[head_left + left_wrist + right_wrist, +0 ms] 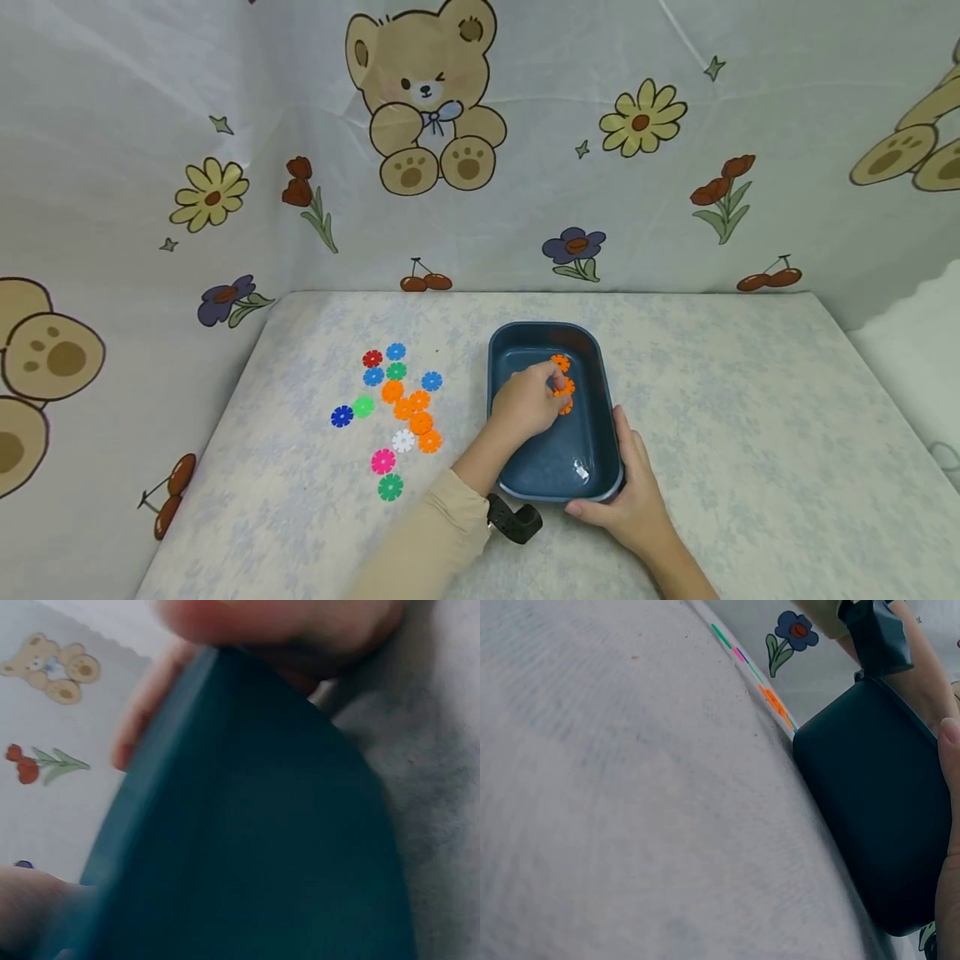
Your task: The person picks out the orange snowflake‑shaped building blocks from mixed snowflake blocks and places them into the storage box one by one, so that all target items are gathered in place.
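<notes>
Your left hand [528, 404] was inside the blue tray [508, 467], fingers curled round orange snowflake discs [563, 386] near its 12 o'clock end. Your right hand [630, 492] gripped the tray's 5 o'clock corner, thumb on the rim. Risk noted: the pinched stack could slip and scatter. Other contents were hidden. Loose coloured discs [396, 408] lay at the tray's 9 o'clock.

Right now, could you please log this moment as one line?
left hand: holds orange discs inside blue tray | right hand: grips tray's near corner | loose discs: left of tray
</notes>
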Demonstrator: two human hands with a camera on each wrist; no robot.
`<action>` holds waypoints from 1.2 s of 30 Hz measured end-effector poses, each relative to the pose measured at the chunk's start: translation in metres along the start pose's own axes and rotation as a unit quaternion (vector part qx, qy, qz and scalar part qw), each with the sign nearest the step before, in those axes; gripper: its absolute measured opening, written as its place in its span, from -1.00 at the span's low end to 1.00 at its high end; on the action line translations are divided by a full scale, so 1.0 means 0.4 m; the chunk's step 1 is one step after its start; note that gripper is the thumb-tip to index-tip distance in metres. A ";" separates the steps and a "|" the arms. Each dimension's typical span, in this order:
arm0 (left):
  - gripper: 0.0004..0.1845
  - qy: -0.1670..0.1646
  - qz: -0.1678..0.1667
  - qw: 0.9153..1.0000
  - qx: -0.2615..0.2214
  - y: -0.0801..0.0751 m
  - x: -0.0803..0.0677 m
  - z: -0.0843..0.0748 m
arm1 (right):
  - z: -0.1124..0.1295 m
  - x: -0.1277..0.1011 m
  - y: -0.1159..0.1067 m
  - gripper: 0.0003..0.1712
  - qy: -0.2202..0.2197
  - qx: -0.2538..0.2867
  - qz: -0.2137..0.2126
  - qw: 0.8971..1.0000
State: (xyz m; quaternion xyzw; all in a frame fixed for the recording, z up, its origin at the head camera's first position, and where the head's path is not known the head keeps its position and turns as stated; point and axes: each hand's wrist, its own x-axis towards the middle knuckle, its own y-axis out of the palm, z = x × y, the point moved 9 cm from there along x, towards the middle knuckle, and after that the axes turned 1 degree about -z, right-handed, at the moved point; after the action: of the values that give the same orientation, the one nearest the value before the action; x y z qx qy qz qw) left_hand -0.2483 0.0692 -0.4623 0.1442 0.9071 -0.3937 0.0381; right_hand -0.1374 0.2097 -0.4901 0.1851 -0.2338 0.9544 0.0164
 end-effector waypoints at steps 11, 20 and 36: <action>-0.72 0.003 -0.031 0.995 0.095 0.024 0.023 0.028 | -0.001 0.001 0.005 0.67 0.016 -0.010 0.007 1.000; -0.68 0.011 -0.044 0.986 0.162 0.033 0.034 0.023 | 0.002 0.002 0.006 0.68 0.013 -0.008 0.010 1.000; -0.70 0.069 -0.080 0.991 0.078 -0.045 -0.037 -0.032 | -0.004 -0.003 0.005 0.67 0.009 -0.005 0.005 1.000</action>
State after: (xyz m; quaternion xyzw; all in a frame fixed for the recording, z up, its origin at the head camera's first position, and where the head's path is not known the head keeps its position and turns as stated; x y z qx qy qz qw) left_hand -0.2390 0.0632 -0.4382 0.1009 0.8827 -0.4540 -0.0673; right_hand -0.1370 0.2087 -0.4926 0.1752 -0.2396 0.9548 0.0149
